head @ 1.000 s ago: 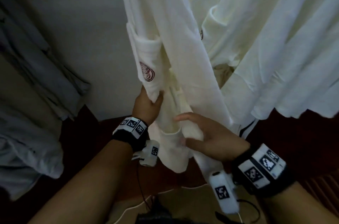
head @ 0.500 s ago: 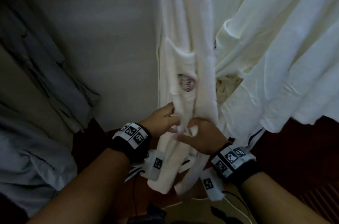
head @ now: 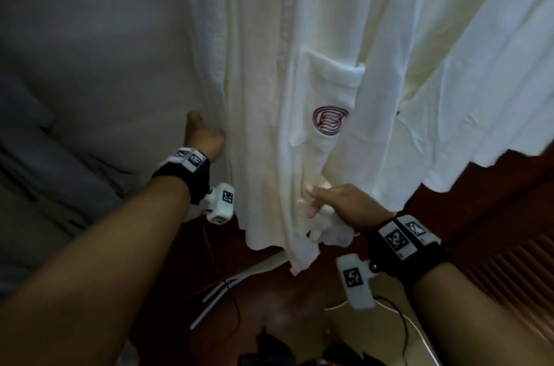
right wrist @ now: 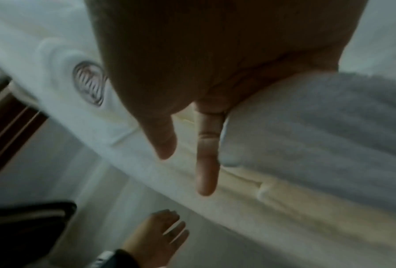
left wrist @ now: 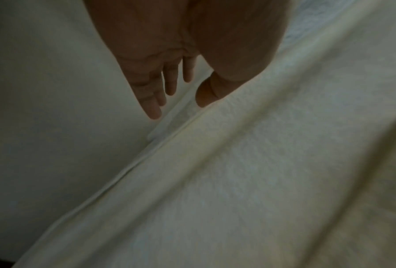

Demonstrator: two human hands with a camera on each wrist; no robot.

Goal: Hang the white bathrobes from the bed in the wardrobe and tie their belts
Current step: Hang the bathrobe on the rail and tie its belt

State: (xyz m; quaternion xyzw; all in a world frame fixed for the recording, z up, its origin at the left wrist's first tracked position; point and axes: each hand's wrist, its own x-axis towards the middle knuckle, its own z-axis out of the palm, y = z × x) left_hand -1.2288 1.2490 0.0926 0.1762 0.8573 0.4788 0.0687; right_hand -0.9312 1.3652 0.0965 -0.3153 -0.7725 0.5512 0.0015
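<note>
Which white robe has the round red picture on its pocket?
The middle bathrobe, the one the right hand holds. Its pocket shows a dark red swirl logo; the robe on the right shows none.

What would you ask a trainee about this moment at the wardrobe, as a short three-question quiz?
1. True or false: the left hand has its fingers curled round a hanger.
2. Pick one: what does the right hand hold? A) a hanger; B) a bunch of white cloth; C) nothing.
3. Fill the gap: the dark red emblem on the hanging bathrobe sits on its ____.

Key
1. False: its fingers lie straight along the bathrobe's left edge and hold nothing.
2. B. Whether the cloth is the belt cannot be told.
3. pocket.
</note>
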